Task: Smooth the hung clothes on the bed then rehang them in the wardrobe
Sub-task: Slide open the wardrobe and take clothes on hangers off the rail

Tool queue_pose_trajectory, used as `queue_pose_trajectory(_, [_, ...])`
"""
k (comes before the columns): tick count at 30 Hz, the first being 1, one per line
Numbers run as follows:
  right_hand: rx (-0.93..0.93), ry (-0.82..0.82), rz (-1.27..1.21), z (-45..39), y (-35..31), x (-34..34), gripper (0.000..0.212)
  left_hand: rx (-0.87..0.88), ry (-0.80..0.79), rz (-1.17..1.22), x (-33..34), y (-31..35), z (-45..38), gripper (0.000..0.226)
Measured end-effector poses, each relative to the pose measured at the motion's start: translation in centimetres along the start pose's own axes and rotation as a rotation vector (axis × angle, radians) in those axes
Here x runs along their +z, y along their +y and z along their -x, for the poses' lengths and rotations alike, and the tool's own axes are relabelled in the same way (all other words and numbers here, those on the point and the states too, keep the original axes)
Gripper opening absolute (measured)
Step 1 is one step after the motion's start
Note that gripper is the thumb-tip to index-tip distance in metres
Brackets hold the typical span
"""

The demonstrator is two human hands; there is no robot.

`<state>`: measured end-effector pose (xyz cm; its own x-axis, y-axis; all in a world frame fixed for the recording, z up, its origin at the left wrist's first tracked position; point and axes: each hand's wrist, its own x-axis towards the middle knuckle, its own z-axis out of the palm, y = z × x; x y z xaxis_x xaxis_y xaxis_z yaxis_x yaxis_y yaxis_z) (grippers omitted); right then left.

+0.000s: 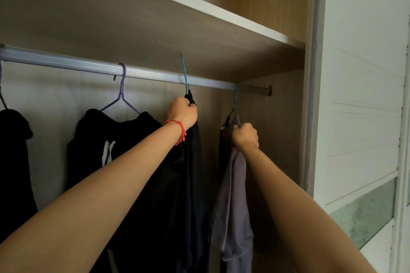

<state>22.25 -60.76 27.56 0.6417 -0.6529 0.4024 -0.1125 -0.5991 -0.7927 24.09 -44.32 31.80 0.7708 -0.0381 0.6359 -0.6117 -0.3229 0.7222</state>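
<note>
Hands are both working at the rail (66, 61) inside the wardrobe (309, 117). Left hand (183, 112) is gripping the black garment (193, 173) at the neck of its blue hanger (184, 73), whose hook is sitting raised at the rail, so whether it is going on or coming off is unclear. Right hand (245, 135) is clutching the grey garment (235, 195), hanging on its hanger at the far right. Two more dark garments, a hoodie (115, 139) among them, are hanging to the left. No bed is showing, so how much smoothing is done cannot be judged.

Dim, shadowed wardrobe interior (155, 35); daylight from the right; soft focus, wide-angle edge bending.
</note>
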Motion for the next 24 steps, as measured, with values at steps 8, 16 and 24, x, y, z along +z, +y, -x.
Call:
queue_pose_trajectory(8, [-0.088,0.16,-0.234,0.1,0.9,-1.8,0.033,0.049,-0.001,0.022,1.5,-0.6,1.3,0.045])
queue_pose_trajectory(16, [-0.222,0.209,-0.305,6.7,4.3,-1.9,0.023,0.019,-0.023,0.123,1.9,-0.5,4.1,0.048])
queue_pose_trajectory(24, [-0.182,0.295,-0.254,14.6,8.5,-3.9,0.034,-0.04,-0.144,0.218,0.1,-2.6,10.2,0.045])
